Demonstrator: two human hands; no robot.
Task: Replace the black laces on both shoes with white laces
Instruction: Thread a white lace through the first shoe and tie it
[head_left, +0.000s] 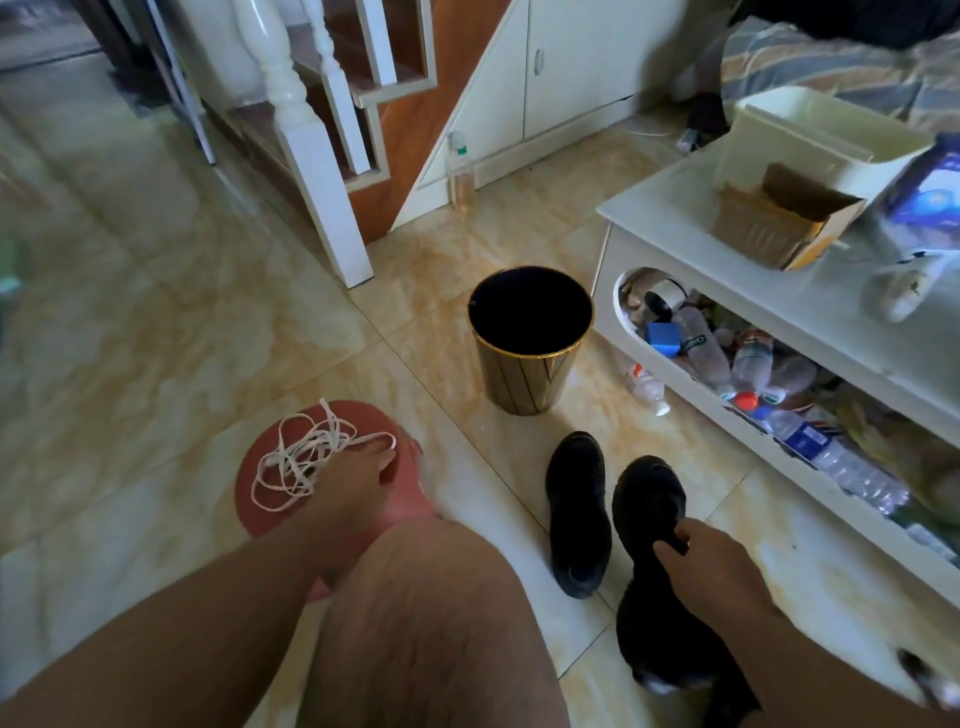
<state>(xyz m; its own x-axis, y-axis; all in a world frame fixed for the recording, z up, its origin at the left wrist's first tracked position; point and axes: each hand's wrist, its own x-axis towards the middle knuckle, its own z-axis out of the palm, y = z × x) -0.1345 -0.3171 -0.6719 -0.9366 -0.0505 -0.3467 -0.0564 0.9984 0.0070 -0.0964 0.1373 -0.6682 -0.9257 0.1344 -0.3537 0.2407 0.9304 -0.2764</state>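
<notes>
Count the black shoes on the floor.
2. One black shoe lies beside the bin; the other shoe lies right of it, pinched by the right hand.

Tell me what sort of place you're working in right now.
Most likely a lived-in home: glossy marbled floor tiles, a white-railed wooden staircase with cupboards beneath, a striped blanket on a bed or sofa, and a white low table whose shelf is crammed with plastic bottles.
</notes>
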